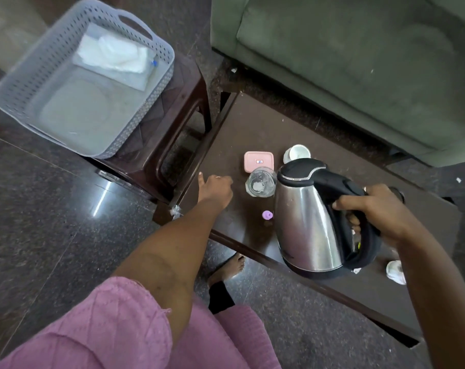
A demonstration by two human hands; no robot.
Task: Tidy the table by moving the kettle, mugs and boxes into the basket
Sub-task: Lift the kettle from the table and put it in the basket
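- Two bare hands are in my view over the dark brown low table (252, 123).
- I see the right hand (378, 209) with its fingers curled round the black handle of the stainless-steel electric kettle with black lid and base (308, 219); the kettle is upright above the near right part of the table, and I cannot tell whether its base touches the surface.
- I see the left hand (215, 189) holding nothing near the table's left edge, thumb stretched out to the left, the other fingers loosely bent.
- I note the clear glass mug (260, 183) standing on the table just left of the kettle's lid, between the left hand and the kettle.
- I note the pink rectangular plastic box with a lid (258, 161) lying just behind the glass mug.
- I note the white ceramic mug (297, 153) beyond the kettle, beside the pink box.
- I record a small purple cap-like object (267, 215) on the table left of the kettle's body.
- I record a small white item (396, 271) at the table's near right, too unclear to identify.
- I see the grey perforated plastic basket with handles (146, 102) on a dark brown plastic stool (178, 123) left of the table; it holds a white folded cloth or paper (114, 53) in its far end.
- I see a green fabric sofa (359, 62) beyond the table.
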